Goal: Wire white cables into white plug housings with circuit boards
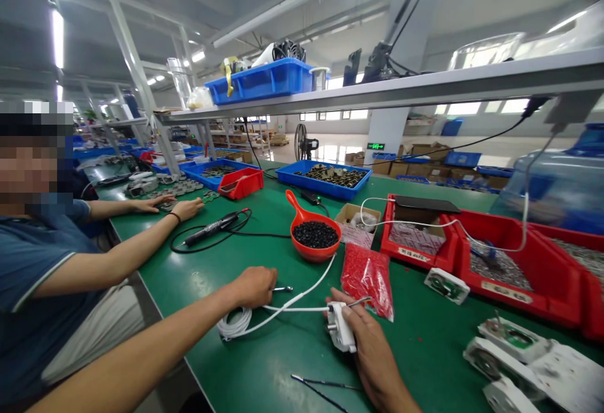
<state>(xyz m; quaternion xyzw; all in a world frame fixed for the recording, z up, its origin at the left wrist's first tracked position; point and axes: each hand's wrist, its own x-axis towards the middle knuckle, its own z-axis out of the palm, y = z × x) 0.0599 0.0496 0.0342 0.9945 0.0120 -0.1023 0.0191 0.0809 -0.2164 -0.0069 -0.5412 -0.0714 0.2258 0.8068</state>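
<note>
My left hand (255, 286) is closed on a white cable (283, 307) and what looks like a small metal tool (283, 289) poking out past the fingers. The cable runs from a coil (234, 325) on the green table (274, 362) to a white plug housing (340, 331). My right hand (365, 344) grips that housing, thumb pressed on its top. Just beyond lie a bag of red parts (369, 277) and a red scoop of black beads (315, 237).
A co-worker in a blue shirt sits at left, their hands (170, 206) on the table near a black electric screwdriver (212, 227). Red bins (514, 268) and white housings (509, 356) crowd the right. Blue trays (323, 177) stand farther back under a shelf (425, 85). Tweezers (321, 386) lie near me.
</note>
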